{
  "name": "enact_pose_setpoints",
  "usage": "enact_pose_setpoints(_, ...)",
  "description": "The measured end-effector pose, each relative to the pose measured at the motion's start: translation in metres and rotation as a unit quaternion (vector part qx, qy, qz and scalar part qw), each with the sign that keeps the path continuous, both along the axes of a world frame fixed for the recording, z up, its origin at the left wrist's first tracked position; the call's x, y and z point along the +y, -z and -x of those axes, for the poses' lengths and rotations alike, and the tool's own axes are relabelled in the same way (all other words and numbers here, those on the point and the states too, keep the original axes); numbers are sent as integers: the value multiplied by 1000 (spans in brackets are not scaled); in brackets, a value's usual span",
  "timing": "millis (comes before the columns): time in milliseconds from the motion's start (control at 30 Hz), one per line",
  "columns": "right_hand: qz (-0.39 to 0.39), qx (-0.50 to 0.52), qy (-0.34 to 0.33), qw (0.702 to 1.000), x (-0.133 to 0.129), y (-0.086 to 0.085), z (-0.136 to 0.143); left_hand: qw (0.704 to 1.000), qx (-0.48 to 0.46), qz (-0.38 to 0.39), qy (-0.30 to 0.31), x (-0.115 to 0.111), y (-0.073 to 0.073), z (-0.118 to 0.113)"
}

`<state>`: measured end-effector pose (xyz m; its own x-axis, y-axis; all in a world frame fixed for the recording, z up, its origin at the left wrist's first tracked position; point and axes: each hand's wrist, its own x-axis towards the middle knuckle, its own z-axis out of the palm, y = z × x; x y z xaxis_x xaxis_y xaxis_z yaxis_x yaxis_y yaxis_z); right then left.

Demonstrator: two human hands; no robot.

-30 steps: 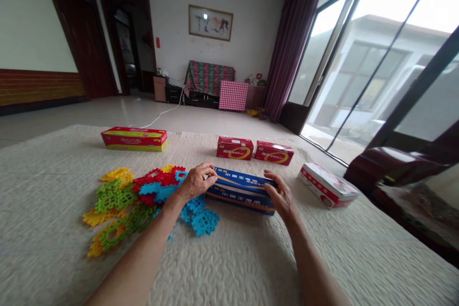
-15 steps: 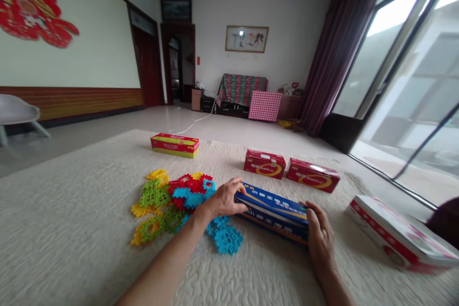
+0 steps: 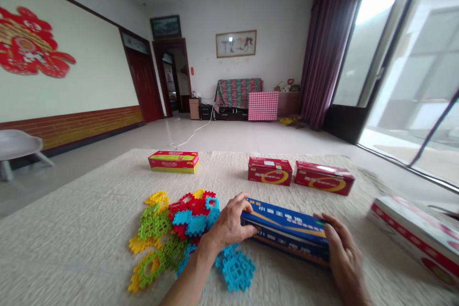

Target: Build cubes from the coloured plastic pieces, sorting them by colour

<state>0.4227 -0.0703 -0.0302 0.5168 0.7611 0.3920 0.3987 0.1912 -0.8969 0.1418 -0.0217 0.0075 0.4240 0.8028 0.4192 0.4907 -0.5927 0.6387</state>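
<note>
A long blue box (image 3: pixel 287 229) with white lettering lies at a slant on the cream textured mat. Its left end is gripped by my left hand (image 3: pixel 233 222), thumb on the near side and fingers over the top. My right hand (image 3: pixel 342 248) holds the box's right end, its fingers reaching over the far edge. Beside my left hand is a pile of interlocking plastic pieces: blue pieces (image 3: pixel 238 270), red pieces (image 3: pixel 184 203), green pieces (image 3: pixel 154 224) and yellow pieces (image 3: pixel 158 197). My left forearm partly covers some blue pieces.
Beyond the pile sits a red and yellow-green box (image 3: pixel 173 161). Two dark red boxes (image 3: pixel 270 171) (image 3: pixel 324 178) stand farther back on the right. At the far right lies a white and red box (image 3: pixel 419 239). A white chair (image 3: pixel 21 146) stands at the left.
The view has tilted up slightly, so the box, hands and pieces appear lower and larger in the picture. Both hands still hold the blue box.
</note>
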Motion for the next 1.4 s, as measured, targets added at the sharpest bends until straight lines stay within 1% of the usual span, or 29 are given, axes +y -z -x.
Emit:
enact_pose_setpoints(167,-14,12,0,1000,-8,-3,6,1000,14,-6,3,-3,-4,0)
enact_pose_setpoints(333,-8,36,-3,999,-12,-3,8,999,27,-35,21,0,-8,0)
enact_pose_setpoints(433,8,29,12,999,-14,-2,7,997,37,-45,46,1,-7,-1)
enact_pose_setpoints(500,13,14,24,1000,-17,-4,6,997,37,-42,51,1,-7,-2)
enact_pose_setpoints(567,11,0,32,999,-18,-9,8,998,28,-41,40,1,-9,-2)
enact_pose_setpoints(633,9,-10,35,999,-17,-19,12,998,21,-48,35,5,-19,3)
enact_pose_setpoints(700,-1,-16,30,999,-9,-34,24,997,21,-65,38,13,-36,15)
enact_pose_setpoints(767,-26,-20,5,999,6,-48,43,995,27,-88,30,27,-56,38)
enact_pose_setpoints(833,-57,-13,-33,998,27,-58,71,994,40,-105,7,44,-71,68)
enact_pose_setpoints(900,-63,17,-70,995,53,-59,104,991,51,-124,-22,63,-77,102)
enact_pose_setpoints(967,-54,58,-131,988,79,-53,137,988,71,-129,-56,82,-74,135)
enact_pose_setpoints(1033,-46,67,-182,980,100,-41,164,984,86,-126,-87,101,-63,162)
enact_pose_setpoints(1067,-48,58,-204,976,108,-34,174,983,89,-123,-102,110,-56,172)
enact_pose_setpoints(1133,-45,42,-223,973,120,-18,187,981,92,-116,-125,127,-41,187)
enact_pose_setpoints(1200,-29,34,-220,974,126,-4,191,980,97,-108,-136,143,-30,192)
enact_pose_setpoints(1267,-12,32,-210,977,129,6,190,980,111,-99,-135,159,-23,190)
enact_pose_setpoints(1333,1,23,-204,979,130,13,187,979,127,-95,-129,176,-21,185)
enact_pose_setpoints(1400,10,10,-196,981,131,15,185,978,140,-99,-121,192,-20,179)
